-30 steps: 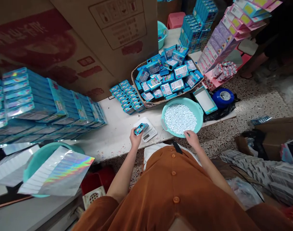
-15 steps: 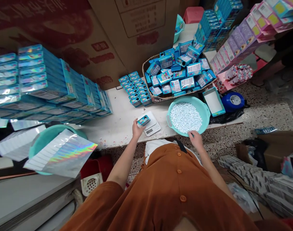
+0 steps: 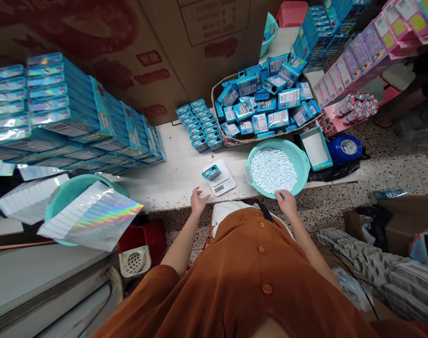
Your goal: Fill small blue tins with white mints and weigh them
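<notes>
A small blue box (image 3: 211,172) with a dark round hole in its top rests on a white digital scale (image 3: 224,184). My left hand (image 3: 199,201) is just in front of the scale, apart from the box, fingers spread and holding nothing. Over the near rim of a turquoise basin (image 3: 303,162) is my right hand (image 3: 286,203), its fingers pinched together. Whatever they may hold is too small to make out. White candy-like pellets (image 3: 273,170) cover the basin's bottom.
Behind the scale stand rows of filled-out blue boxes (image 3: 202,126). A carton (image 3: 235,141) heaped with more boxes sits beyond the basin. Tall blue stacks (image 3: 76,108) rise at left. A shallow tray (image 3: 316,148) and blue tape roll (image 3: 346,148) lie right of the basin.
My left hand has let go of the small box on the scale and drawn back toward me, its fingers opening. My right hand stays at the basin's rim.
</notes>
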Tool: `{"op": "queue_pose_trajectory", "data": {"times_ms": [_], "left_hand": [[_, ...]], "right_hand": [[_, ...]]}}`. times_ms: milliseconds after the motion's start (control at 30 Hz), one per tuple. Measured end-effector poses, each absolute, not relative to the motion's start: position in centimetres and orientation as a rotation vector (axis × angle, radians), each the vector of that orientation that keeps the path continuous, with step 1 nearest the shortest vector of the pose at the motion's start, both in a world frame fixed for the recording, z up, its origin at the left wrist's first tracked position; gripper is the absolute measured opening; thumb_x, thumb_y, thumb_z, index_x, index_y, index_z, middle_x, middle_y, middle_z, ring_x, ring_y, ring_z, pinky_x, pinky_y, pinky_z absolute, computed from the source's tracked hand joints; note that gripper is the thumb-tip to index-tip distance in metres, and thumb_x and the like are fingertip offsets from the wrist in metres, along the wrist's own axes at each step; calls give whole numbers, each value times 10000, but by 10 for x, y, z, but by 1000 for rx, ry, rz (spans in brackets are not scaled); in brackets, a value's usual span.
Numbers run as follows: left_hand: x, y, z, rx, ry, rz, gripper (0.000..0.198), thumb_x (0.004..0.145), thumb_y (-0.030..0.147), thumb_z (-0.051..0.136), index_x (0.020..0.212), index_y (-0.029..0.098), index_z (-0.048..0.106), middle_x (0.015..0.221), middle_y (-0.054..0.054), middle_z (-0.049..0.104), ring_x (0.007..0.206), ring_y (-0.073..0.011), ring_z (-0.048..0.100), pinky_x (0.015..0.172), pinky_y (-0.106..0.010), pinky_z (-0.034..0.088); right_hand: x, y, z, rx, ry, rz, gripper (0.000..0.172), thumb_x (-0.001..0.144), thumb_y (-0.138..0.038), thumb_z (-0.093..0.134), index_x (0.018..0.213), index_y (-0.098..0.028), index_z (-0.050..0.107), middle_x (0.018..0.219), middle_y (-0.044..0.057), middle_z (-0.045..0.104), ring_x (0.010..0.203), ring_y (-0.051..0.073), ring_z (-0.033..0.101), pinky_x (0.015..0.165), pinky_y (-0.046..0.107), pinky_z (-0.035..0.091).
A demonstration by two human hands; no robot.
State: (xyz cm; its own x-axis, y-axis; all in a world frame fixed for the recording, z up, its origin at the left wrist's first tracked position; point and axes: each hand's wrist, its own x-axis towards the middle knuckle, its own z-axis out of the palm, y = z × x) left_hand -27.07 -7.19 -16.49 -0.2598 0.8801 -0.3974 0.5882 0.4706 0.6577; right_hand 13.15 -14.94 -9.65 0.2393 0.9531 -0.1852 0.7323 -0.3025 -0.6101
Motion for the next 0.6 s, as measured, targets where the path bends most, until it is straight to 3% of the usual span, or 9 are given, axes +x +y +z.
{"op": "queue_pose_trajectory", "data": {"times_ms": [300,467,600], "left_hand": [[-264,-61,-158,1288,1973,515,623,640,324,734,1188,191,467,1039,-90,604,1041,-257,563,903,-410,450],[-250,-27,-147,1593,1924,616,672,637,312,745,1233,203,454,1231,-112,545,1201,-287,457,1027,-425,349],[-232,8,-129,1573,1796,612,457,674,270,702,1098,189,550,1100,-90,621,1071,-268,548,929,-390,427]], "right_hand": [[131,-150,-94,-2132,-1542,771,344,885,-396,385,869,-180,652,939,107,660,909,236,577,817,341,426],[131,-150,-95,-2116,-1557,798,353,892,-406,378,864,-172,641,918,107,652,882,229,577,773,321,428],[129,-149,-96,-2113,-1557,755,341,888,-393,387,833,-170,638,889,106,649,868,230,578,794,332,424]]}}
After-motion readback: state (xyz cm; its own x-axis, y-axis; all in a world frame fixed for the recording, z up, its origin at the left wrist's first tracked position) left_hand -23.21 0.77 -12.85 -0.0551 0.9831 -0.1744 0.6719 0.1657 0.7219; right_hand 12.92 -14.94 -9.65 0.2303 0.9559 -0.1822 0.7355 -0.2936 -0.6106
